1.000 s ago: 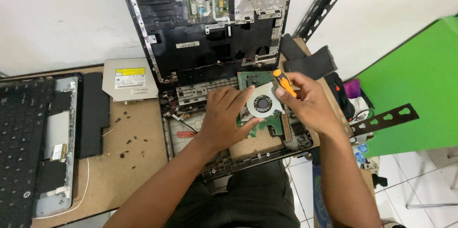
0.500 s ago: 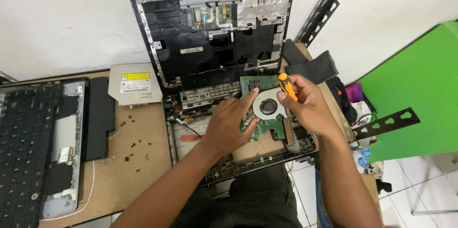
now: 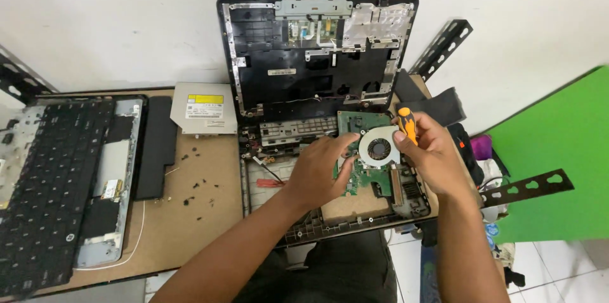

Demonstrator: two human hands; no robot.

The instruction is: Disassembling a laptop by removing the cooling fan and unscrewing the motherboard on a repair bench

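Green circuit board (image 3: pixel 363 176) lies in the opened laptop base (image 3: pixel 330 227) on the bench (image 3: pixel 190 214), with the round fan (image 3: pixel 379 149) at its upper part. My left hand (image 3: pixel 323 170) rests on the board's left edge, fingers spread and pressing down, its grip enclosing nothing. My right hand (image 3: pixel 431 157) is at 3 o'clock from the fan, its grip clenched around an orange-and-black screwdriver (image 3: pixel 407 124) whose handle sticks up at 12 o'clock. A silver optical drive (image 3: pixel 204 108) and a detached keyboard (image 3: pixel 47 182) lie at 9 o'clock.
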